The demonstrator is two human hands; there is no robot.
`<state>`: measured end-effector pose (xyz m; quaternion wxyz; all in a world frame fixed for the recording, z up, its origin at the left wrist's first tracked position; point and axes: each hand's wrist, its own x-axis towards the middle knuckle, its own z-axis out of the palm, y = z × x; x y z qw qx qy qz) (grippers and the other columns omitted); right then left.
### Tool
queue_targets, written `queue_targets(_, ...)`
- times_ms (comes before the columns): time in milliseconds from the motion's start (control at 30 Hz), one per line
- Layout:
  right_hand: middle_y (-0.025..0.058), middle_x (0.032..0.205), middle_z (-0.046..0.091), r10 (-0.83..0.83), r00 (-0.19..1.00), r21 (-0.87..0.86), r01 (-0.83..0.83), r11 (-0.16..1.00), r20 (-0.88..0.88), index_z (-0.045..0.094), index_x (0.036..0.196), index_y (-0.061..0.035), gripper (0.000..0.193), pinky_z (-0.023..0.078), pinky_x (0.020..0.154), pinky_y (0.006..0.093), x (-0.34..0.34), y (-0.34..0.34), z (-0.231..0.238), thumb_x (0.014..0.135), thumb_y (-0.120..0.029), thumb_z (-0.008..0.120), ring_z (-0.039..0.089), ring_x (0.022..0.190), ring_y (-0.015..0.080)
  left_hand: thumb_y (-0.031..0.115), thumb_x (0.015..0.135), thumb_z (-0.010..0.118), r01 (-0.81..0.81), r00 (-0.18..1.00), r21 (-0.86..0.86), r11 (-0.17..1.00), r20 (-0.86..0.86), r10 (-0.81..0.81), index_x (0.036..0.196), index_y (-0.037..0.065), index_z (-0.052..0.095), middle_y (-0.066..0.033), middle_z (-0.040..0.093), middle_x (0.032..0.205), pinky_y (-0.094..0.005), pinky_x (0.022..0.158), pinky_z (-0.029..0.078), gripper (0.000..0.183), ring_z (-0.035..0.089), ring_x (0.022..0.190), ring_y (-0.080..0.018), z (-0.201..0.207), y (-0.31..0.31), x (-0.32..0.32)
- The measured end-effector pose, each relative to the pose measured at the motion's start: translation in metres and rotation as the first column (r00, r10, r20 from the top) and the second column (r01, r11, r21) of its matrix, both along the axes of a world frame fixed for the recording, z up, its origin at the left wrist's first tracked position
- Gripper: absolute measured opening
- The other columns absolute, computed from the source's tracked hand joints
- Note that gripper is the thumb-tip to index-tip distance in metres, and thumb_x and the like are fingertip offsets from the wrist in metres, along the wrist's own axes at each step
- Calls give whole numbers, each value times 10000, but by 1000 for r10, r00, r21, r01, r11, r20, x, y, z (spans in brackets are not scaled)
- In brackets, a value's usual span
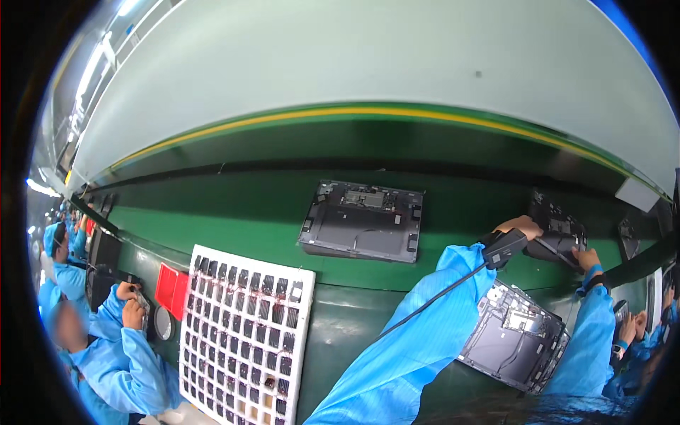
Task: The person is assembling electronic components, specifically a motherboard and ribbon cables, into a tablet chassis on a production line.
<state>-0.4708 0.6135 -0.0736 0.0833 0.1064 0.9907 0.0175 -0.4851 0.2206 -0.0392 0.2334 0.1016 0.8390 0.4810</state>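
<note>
At the right of the green belt, both of my hands are on a dark laptop chassis point(563, 225). My left hand point(520, 225) is closed at its left edge; a black box with a cable sits on that wrist. My right hand point(586, 259) grips the near right corner, fingers bent over the rim. Below them, between my blue sleeves, an opened laptop base point(513, 340) lies tilted, with a bare board and cables showing. Another opened laptop base point(363, 221) rests on the middle of the belt.
A white foam tray point(306, 297) with rows of small black parts and thin red wires stands left of my arms. Beyond it are a red bin point(168, 289) and a round dish point(163, 324). Co-workers in blue point(124, 375) sit at left and right. A pale panel point(382, 57) overhangs the belt.
</note>
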Motion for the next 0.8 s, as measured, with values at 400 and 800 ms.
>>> queue_targets(400,147,1175,733,-259,899,-696,-67,715,-353,640,1293,116,548,550,946,350,97,-113,88,929,-204,897,681,1064,210,175,936,658,-204,961,438,876,-79,264,1408,-68,663,-278,754,1265,-385,1051,519,531,718,1205,-349,79,-86,90)
queue_targets(800,186,1443,519,77,933,-743,-329,583,-352,431,1535,61,724,482,1088,404,419,-312,171,938,-83,814,576,1288,293,35,1114,608,-548,812,585,597,200,549,1726,13,284,-133,270,1804,-442,1323,302,693,247,1665,-256,165,-265,522)
